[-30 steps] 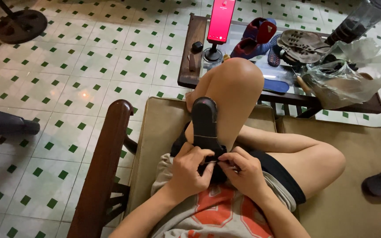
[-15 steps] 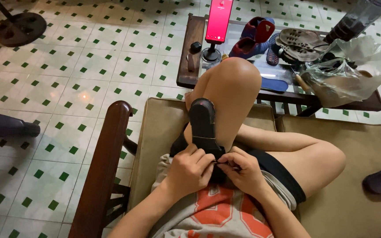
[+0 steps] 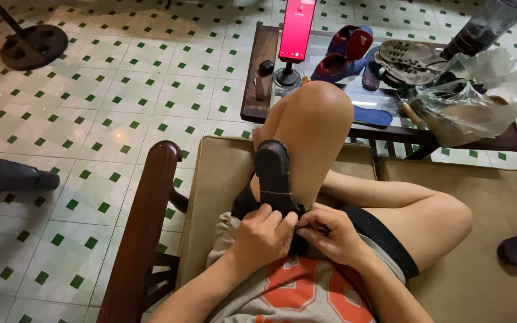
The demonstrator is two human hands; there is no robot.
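Shoe (image 3: 272, 173), dark leather, stands sole-up against our raised knee (image 3: 313, 122), its heel end down in our lap; the thigh likely braces it so both hands can work the near end. Seat is a tan-cushioned chair (image 3: 222, 173) with a dark wooden armrest (image 3: 145, 221), over green-and-white floor tiles (image 3: 103, 101). Ahead, the low wooden bench (image 3: 258, 66) carries crumpled clear plastic bags (image 3: 480, 98), red-and-blue shoes (image 3: 345, 51), loose grey soles (image 3: 405, 60), and a red-screened phone (image 3: 296, 27) propped upright on a stand. Left hand (image 3: 262, 236) closes round the shoe's heel end. Right hand (image 3: 330, 233) pinches at the same spot; what its fingertips hold is too small to tell.
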